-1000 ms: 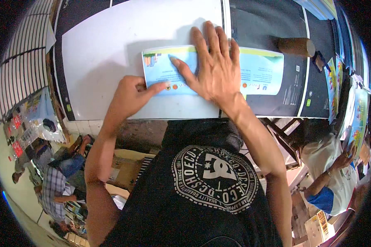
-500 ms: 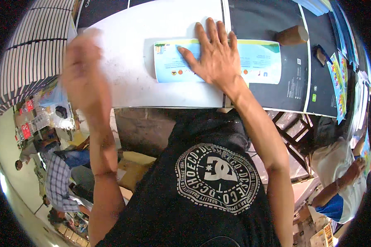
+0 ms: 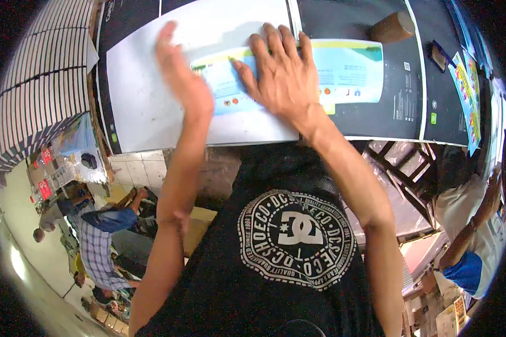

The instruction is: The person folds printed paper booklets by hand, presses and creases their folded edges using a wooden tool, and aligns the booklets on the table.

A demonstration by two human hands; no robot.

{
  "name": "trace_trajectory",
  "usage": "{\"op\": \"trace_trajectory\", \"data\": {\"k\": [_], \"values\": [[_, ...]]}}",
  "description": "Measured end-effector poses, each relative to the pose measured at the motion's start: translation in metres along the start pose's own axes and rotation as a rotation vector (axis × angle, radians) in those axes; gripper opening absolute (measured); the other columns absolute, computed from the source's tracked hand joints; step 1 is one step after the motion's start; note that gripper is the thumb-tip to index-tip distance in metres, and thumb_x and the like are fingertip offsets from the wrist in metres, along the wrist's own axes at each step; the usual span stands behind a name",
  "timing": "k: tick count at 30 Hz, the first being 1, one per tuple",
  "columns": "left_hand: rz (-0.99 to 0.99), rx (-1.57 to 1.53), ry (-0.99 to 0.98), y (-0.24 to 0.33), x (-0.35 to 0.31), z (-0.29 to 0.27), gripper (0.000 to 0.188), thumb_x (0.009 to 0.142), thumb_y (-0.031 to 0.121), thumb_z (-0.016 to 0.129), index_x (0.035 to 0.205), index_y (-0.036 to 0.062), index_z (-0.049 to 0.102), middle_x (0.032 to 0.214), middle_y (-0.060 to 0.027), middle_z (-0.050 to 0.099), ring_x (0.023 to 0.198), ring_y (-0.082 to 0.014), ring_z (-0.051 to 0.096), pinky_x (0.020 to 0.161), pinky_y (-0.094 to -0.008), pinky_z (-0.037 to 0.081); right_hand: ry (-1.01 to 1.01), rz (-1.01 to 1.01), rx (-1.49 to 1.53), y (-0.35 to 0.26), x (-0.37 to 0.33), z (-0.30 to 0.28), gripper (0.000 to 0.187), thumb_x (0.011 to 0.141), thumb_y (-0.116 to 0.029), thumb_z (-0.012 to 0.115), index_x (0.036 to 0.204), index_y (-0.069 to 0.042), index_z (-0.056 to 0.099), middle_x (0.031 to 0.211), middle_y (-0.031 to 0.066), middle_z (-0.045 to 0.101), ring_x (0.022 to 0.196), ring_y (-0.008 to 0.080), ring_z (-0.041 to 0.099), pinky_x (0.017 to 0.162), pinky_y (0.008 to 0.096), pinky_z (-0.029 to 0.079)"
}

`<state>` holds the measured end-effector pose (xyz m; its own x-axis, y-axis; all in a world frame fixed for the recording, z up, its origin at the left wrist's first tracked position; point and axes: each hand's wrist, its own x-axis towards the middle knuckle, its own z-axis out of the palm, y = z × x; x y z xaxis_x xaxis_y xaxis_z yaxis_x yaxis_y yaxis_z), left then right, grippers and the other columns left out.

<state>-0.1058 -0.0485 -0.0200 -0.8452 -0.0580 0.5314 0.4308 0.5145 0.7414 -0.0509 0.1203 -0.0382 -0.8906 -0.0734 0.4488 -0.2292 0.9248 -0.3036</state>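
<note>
My right hand point(image 3: 284, 78) lies flat with spread fingers on a long light-blue printed sheet point(image 3: 354, 73) that has a green and yellow upper edge. Part of the print is hidden under this hand. The printed sheet rests partly on a large white sheet point(image 3: 137, 84) and partly on the black tabletop point(image 3: 343, 126). Over the white sheet, beside the left end of the print, is my left hand point(image 3: 184, 76). It is a little blurred, its fingers stretched away from me, and nothing shows in it.
Tall stacks of bound white-edged pads point(image 3: 45, 73) stand at the left. Toward the right lie a brown cylindrical block point(image 3: 393, 27), a small dark-blue object point(image 3: 439, 56) and colourful printed sheets point(image 3: 467, 90). One person in a checked shirt point(image 3: 98, 247) is at the left, another in white point(image 3: 466, 224) at the right.
My left hand has swung rightward from the white sheet's left side to beside the print. My right hand still presses on the printed sheet, and the whole view has shifted slightly.
</note>
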Motion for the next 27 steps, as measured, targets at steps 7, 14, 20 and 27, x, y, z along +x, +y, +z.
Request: {"op": "trace_trajectory", "data": {"k": [7, 14, 20, 27], "values": [[0.166, -0.099, 0.482, 0.059, 0.007, -0.038, 0.048, 0.107, 0.032, 0.039, 0.139, -0.0032, 0.049, 0.144, -0.0222, 0.053, 0.133, -0.0334, 0.050, 0.113, -0.0487, 0.035, 0.098, -0.030, -0.003, 0.007, 0.002, -0.004, 0.047, 0.096, -0.047, 0.059, 0.114, -0.003, 0.063, 0.102, 0.0140, 0.058, 0.103, 0.0319, 0.055, 0.106, 0.0535, 0.038], [0.011, -0.058, -0.006, 0.020, -0.039, 0.048, 0.050, 0.108, 0.029, 0.032, 0.142, -0.0064, 0.043, 0.149, -0.0236, 0.044, 0.140, -0.0356, 0.042, 0.120, -0.0502, 0.027, 0.055, -0.018, 0.021, 0.001, 0.005, -0.001, 0.044, 0.096, -0.045, 0.059, 0.110, -0.004, 0.063, 0.100, 0.0137, 0.058, 0.103, 0.0317, 0.055, 0.105, 0.0543, 0.038], [-0.011, -0.409, 0.315, 0.046, -0.006, 0.008, 0.054, 0.108, 0.044, 0.038, 0.137, 0.0003, 0.052, 0.143, -0.0168, 0.053, 0.139, -0.0264, 0.046, 0.119, -0.0475, 0.030, 0.022, 0.010, 0.038, 0.008, 0.004, 0.001, 0.041, 0.095, -0.045, 0.060, 0.106, -0.006, 0.064, 0.100, 0.0139, 0.057, 0.101, 0.0314, 0.054, 0.106, 0.0526, 0.036], [0.087, 0.066, 0.408, 0.037, -0.034, 0.005, 0.044, 0.106, 0.032, 0.041, 0.129, -0.0015, 0.057, 0.138, -0.0194, 0.056, 0.134, -0.0266, 0.051, 0.114, -0.0425, 0.037, 0.023, 0.002, 0.048, 0.007, 0.005, 0.001, 0.041, 0.094, -0.044, 0.062, 0.108, -0.006, 0.065, 0.100, 0.0138, 0.056, 0.100, 0.0315, 0.055, 0.104, 0.0537, 0.038]]}}
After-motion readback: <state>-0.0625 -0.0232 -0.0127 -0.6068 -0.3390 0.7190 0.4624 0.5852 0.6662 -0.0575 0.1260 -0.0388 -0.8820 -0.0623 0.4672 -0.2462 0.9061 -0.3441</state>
